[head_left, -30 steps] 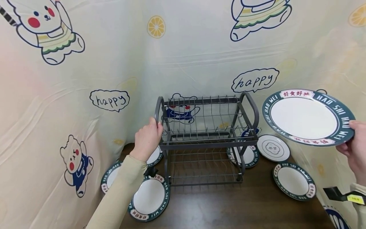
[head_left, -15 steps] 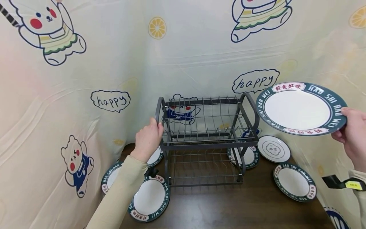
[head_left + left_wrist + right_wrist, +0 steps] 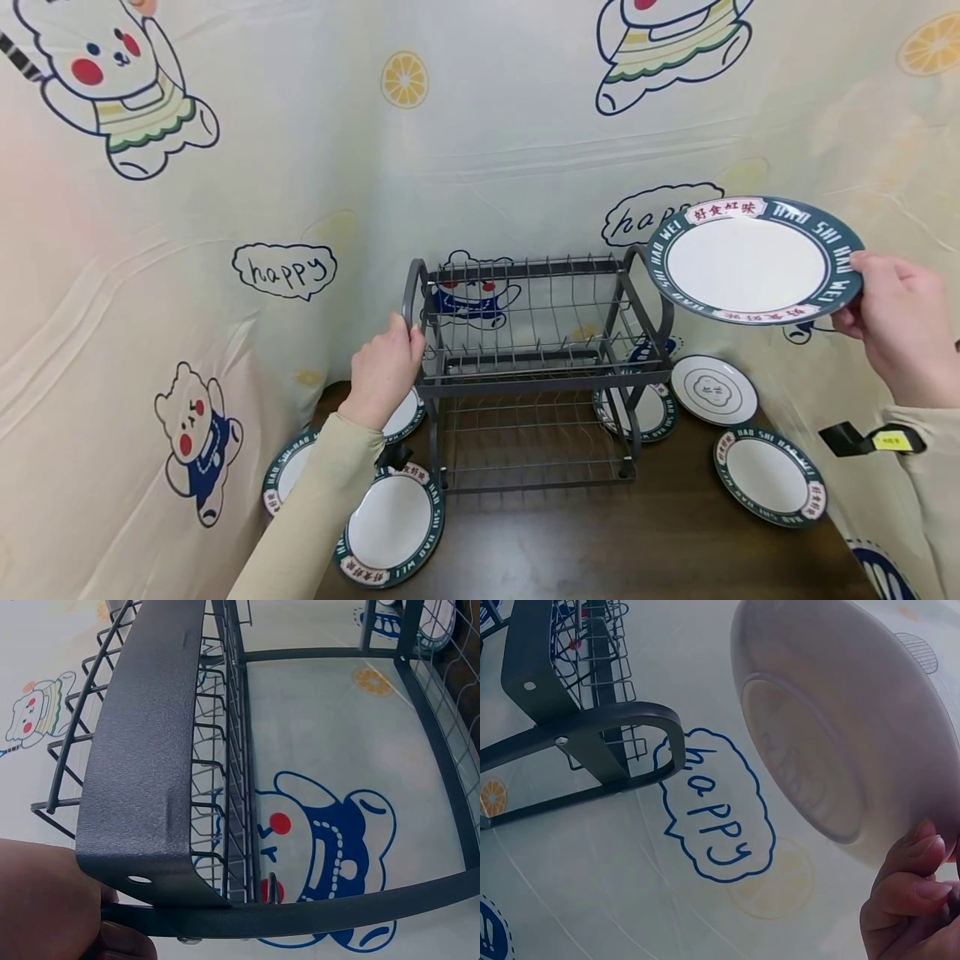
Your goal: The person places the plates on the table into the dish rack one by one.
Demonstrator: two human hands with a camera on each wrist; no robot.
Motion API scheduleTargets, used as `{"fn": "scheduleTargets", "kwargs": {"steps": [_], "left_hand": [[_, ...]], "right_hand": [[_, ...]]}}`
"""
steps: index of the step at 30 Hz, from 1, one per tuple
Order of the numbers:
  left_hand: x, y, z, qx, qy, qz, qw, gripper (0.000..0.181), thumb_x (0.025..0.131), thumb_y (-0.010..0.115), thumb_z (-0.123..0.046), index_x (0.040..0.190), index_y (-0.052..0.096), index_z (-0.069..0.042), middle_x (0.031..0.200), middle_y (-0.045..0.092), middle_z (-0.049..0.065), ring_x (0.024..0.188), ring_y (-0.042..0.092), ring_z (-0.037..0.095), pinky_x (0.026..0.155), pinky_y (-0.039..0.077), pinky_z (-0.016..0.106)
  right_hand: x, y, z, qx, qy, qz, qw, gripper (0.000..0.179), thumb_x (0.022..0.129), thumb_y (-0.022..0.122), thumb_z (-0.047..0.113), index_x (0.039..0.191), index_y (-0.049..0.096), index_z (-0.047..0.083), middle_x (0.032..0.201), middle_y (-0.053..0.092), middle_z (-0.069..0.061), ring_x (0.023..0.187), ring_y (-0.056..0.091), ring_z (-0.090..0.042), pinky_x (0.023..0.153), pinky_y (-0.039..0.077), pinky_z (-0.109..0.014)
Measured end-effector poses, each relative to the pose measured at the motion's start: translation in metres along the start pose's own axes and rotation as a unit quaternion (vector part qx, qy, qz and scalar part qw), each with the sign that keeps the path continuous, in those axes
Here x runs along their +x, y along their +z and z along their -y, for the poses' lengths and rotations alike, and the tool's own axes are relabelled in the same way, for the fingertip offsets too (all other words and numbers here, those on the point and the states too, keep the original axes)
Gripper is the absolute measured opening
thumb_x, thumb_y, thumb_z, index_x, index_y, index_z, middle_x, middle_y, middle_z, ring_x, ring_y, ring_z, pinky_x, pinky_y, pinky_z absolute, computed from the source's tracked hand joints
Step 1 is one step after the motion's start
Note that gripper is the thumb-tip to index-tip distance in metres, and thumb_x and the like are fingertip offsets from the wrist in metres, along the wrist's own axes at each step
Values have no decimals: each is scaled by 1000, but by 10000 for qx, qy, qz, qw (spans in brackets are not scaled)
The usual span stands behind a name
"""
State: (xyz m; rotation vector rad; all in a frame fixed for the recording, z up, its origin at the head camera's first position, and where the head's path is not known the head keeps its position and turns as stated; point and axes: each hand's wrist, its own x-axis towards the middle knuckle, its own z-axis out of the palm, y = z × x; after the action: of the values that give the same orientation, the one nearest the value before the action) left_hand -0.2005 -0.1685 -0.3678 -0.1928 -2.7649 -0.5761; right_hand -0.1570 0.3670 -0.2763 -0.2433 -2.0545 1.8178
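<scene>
R hand (image 3: 903,321) grips held plate (image 3: 753,262) by dish rack (image 3: 540,385); L hand (image 3: 378,375) on L handle (image 3: 409,289)

I see R hand pinching the rim, thumb on top, fingers curled underneath. Held plate's in the air, face up, off dish rack's R end; from the head it overlaps R handle (image 3: 676,742), but the right wrist view shows a gap btwn them, plus the plate's pale underside. L hand is closed round L handle, fingertips part-hidden.

Dish rack: dark metal, 2 tiers, upright nr table's (image 3: 600,542) far edge, abt midway btwn its sides. Other plates on table: front L plate (image 3: 393,525) nr L edge, white w/ green lettered rim; side L plate (image 3: 289,473) along that edge, part-covered by L sleeve (image 3: 315,508); back L plate (image 3: 405,417) twd far L corner. Back R plate (image 3: 654,412) shows behind dish rack's leg; face-down plate (image 3: 715,389) just beside it, twd far R corner; side R plate (image 3: 770,477) nr R edge. Printed cloth (image 3: 487,183) hangs behind.
</scene>
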Motion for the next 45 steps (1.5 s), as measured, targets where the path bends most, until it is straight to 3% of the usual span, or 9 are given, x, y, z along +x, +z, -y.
{"fn": "scheduleTargets", "kwargs": {"steps": [4,10,14,22,29,38,45], "left_hand": [[-1,0,1,-6,-2,21,10000,23,110,46,-22,97,47,-3,60,44,4,43,44,20,41,35,30],[-1,0,1,-8,-1,-7,10000,23,110,46,-23,97,47,-4,60,44,4,43,44,19,41,36,29],[-1,1,1,-1,6,-26,10000,24,110,46,-23,96,47,-4,59,44,4,42,44,20,41,36,29],[0,3,2,105,56,-173,9998,26,110,46,-23,91,45,-6,57,42,3,42,44,21,40,32,30],[-1,2,1,138,103,-167,9997,25,109,46,-23,91,44,-5,57,41,3,42,43,21,40,32,30],[-2,2,1,136,122,-181,9997,25,109,47,-22,90,45,-5,57,41,3,42,43,21,40,32,29],[-2,2,1,94,69,-175,9998,24,109,47,-22,92,46,-5,58,42,3,42,43,20,40,33,29]], "right_hand": [[7,4,4,-141,-95,66,9998,36,110,47,32,88,74,23,68,63,8,48,45,-14,42,32,-25],[17,8,11,-892,-227,139,9957,37,111,44,36,91,73,26,70,64,11,48,48,-14,42,37,-24],[23,13,17,-1173,-307,131,9925,39,110,43,33,84,71,27,64,62,11,45,49,-14,42,39,-23],[24,23,30,-1753,-482,88,9833,41,109,42,32,77,66,29,59,58,12,45,51,-13,44,45,-20],[34,30,44,-2263,-676,252,9714,39,108,41,34,82,67,20,58,59,8,46,52,-16,42,45,-24],[38,40,57,-2359,-721,574,9674,40,108,44,35,84,69,15,59,61,4,49,53,-16,43,43,-25],[38,46,63,-2597,-757,631,9606,34,107,45,36,90,69,18,57,61,3,49,55,-14,45,44,-25]]}}
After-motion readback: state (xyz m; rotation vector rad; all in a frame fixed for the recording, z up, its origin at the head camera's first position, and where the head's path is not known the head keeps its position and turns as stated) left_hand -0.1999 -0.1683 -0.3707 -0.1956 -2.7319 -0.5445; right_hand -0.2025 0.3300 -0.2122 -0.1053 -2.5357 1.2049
